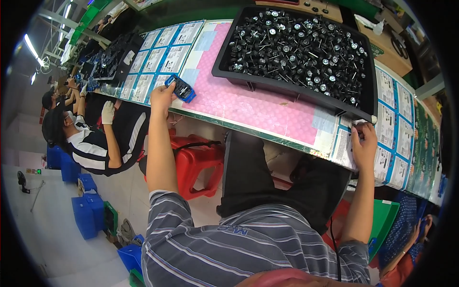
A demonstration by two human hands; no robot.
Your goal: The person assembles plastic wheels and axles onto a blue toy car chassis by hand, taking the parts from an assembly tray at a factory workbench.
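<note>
My left hand (164, 99) grips a small rectangular blue-framed piece with a black face (182, 90), held over the near edge of the table, left of the pink sheet (248, 103). Fingers and thumb press on its left end. By the near right corner of a big black tray (287, 88), my right hand (364, 141) rests low over the tabletop with its fingers curled together. Whatever they pinch, if anything, is too small or hidden to make out. Heaped in the tray are many small black parts (296, 52) with shiny round heads and thin metal pins.
Printed labels in blue borders (167, 50) cover the table on both sides. At far left, a co-worker with white gloves (108, 112) sits near a dark pile (114, 57). A red stool (196, 162) stands below the table, and blue bins (86, 215) are on the floor.
</note>
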